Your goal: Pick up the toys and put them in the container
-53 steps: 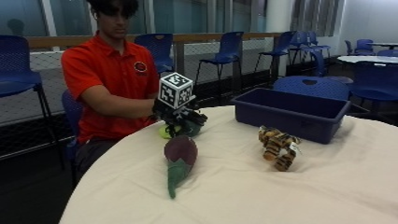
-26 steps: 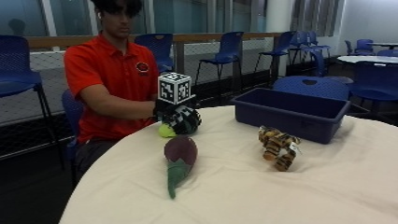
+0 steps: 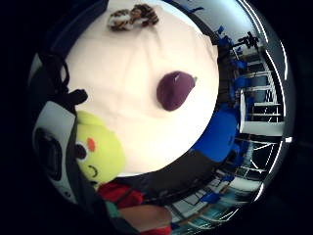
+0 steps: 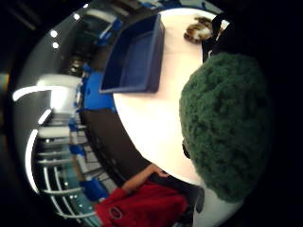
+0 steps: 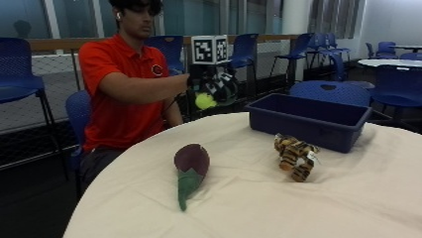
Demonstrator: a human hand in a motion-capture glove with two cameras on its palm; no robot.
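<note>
In the outside view my gloved right hand (image 5: pixel 214 85) is raised above the table's far edge and grips a yellow-green plush toy (image 5: pixel 206 100). The toy's smiling face (image 3: pixel 98 152) and its green fuzzy part (image 4: pixel 226 127) fill the palm views. A purple eggplant toy (image 5: pixel 190 167) with a green stem lies on the white tablecloth (image 5: pixel 264 208). A striped tiger toy (image 5: pixel 295 155) lies near the blue container (image 5: pixel 308 120), which stands to the right of my hand and looks empty (image 4: pixel 137 54).
The round table (image 5: pixel 369 198) is covered by a white cloth. Blue chairs (image 5: pixel 20 74) stand behind the person and around other tables. The person sits at the table's far left edge.
My hand has risen from the table with the yellow-green toy in it and moved toward the container. The eggplant and tiger lie where they were.
</note>
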